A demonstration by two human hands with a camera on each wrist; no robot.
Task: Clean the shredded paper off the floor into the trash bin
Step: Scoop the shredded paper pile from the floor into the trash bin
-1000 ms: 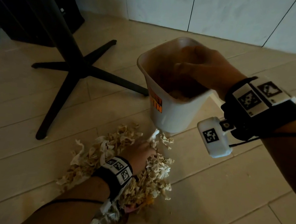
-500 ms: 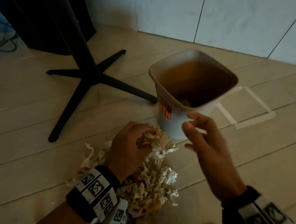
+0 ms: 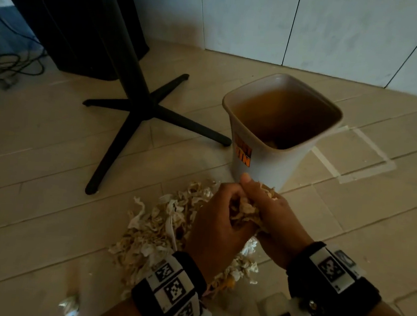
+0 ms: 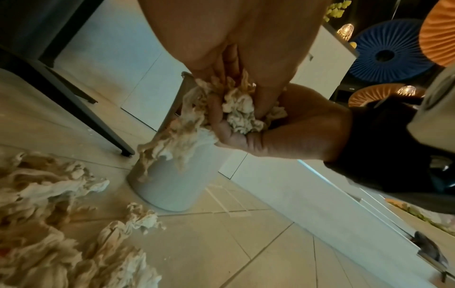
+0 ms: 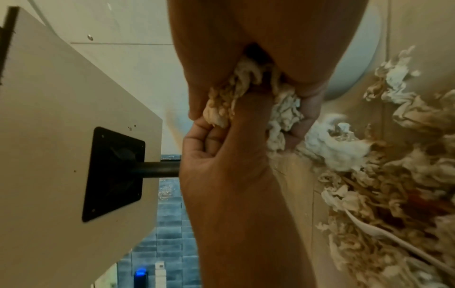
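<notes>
white plastic trash bin (image 3: 266,164) stands on tiled floor (image 3: 47,166), before the wall | pile of shredded paper (image 3: 153,232) lies just before bin | black cross-shaped table foot (image 3: 140,109) left of bin | both hands above pile, clump of paper (image 3: 244,210) between them

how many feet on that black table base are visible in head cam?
3. On the black table base: one foot points toward the wall, one reaches toward the trash bin, one comes toward the camera. A fourth arm runs left; its end is too dark to tell.

Black table base (image 3: 140,114) — cables (image 3: 3,66) behind.
</notes>
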